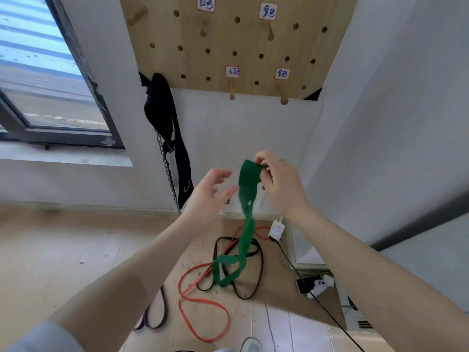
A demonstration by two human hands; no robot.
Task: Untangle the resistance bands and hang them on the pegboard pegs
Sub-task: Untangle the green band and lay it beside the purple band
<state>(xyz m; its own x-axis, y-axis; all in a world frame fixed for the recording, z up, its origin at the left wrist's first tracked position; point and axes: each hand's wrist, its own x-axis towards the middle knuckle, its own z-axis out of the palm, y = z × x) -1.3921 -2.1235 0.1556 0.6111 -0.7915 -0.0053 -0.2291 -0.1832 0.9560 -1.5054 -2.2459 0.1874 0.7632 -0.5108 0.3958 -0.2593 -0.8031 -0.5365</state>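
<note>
Below the pegboard [228, 47], at about chest height, the right hand [281, 184] pinches the top fold of the green band [247, 199] between thumb and fingers; grip there is closed on the band. The left hand [210, 191] is just beside the band, fingers spread and relaxed, holding nothing; whether a fingertip brushes the band I cannot tell. The green band hangs down from the right hand in a twisted length, its lower loop reaching to the floor [63, 250] region, where it overlaps the black band [256, 270] in view; whether it is clear of that band or caught in it cannot be judged from here. The red band [203, 303] lies in loose curves on the floor, crossing the black one. The purple band [157, 313] lies apart, nearer the left forearm. Pegs: the four labelled pegs, including the lower pair [231, 92], carry nothing. A black strap with chain [165, 128] hangs from the board's lower left corner; not one of the bands, as far as I can judge. Progress estimate: early. One band lifted and partly sorted, none hung. Remaining: free the green band of its twist and hang it, then the red, black and purple bands likewise.
</note>
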